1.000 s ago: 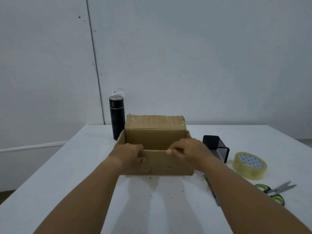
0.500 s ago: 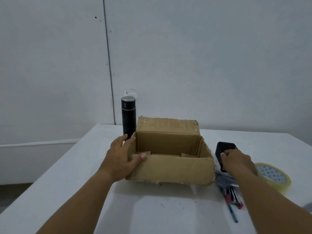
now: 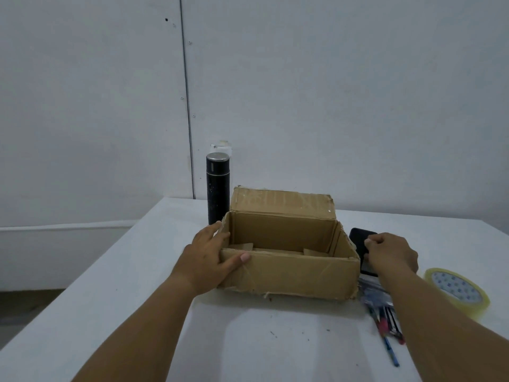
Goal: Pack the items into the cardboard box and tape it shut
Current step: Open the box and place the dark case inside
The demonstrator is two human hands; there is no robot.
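Note:
An open cardboard box (image 3: 292, 274) stands mid-table with its back flap up and nothing inside but its folded bottom flaps. My left hand (image 3: 212, 257) grips the box's front left corner, thumb on the front wall. My right hand (image 3: 391, 253) closes on a black mesh pen holder (image 3: 359, 238) just right of the box. A bunch of pens (image 3: 385, 321) lies on the table under my right forearm. A black flask (image 3: 217, 187) stands upright behind the box's left corner. A roll of clear tape (image 3: 457, 290) lies at the far right.
The white table (image 3: 137, 312) ends at its left edge close to my left arm, with the floor below. A grey wall stands right behind the table. A small white object (image 3: 221, 144) peeks from behind the flask.
Both hands left the box's front flap. The left went to the box's left corner and the right reached to the pen holder. The view shifted, and the scissors dropped out of sight.

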